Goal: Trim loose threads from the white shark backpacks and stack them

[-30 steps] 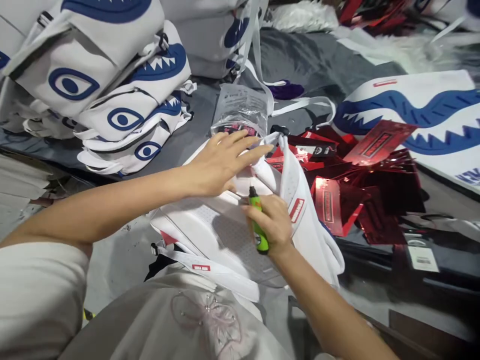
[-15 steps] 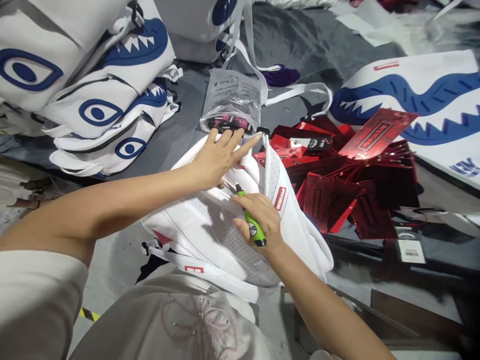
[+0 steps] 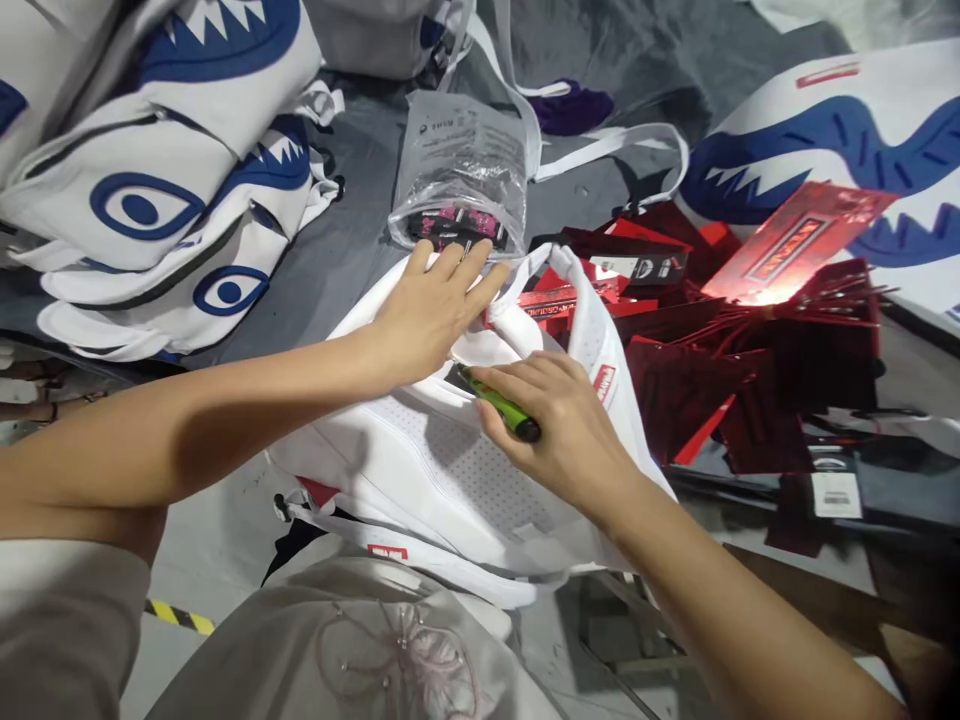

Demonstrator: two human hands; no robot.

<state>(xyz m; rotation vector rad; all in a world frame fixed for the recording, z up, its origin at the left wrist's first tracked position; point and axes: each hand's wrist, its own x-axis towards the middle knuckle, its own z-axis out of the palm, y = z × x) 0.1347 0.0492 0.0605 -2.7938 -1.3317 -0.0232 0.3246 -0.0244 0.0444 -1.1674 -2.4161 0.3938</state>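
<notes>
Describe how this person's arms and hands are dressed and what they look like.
Both forearms are bare: no gloves, watch, rings or bracelets show on the left hand or the right hand. A short light-coloured sleeve covers the left upper arm. The right arm leaves the picture before any sleeve appears. The fingernails look short and unpainted.

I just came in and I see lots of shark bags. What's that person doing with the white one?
A person is working on a white backpack lying in front of them. Their left hand presses flat on its top, and their right hand holds a green lighter against the fabric. No flame is visible. Beside the bag lie shiny red tags, a clear plastic bag, and a stack of shark-face backpacks.
</notes>
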